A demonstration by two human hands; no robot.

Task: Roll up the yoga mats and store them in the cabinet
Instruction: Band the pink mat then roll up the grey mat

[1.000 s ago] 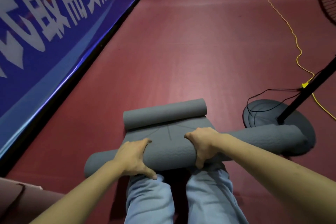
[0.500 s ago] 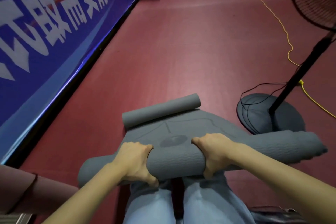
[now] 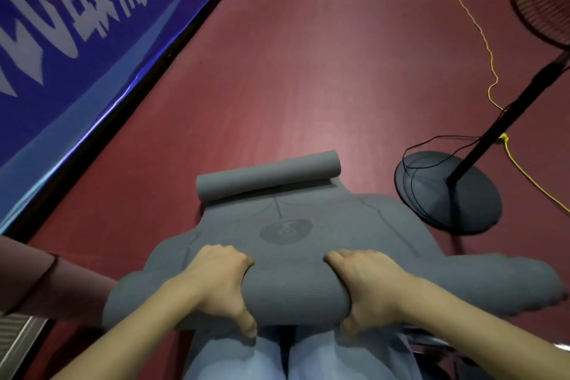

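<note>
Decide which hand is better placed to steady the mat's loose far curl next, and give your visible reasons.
Probably the right hand: the far curl sits slightly right of centre. Both it and the left hand grip the near roll, so the margin is slim.

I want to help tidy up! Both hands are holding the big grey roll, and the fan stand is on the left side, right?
Not quite. Both hands, left hand and right hand, do grip the grey roll, but the head view shows the fan stand on the right side.
</note>
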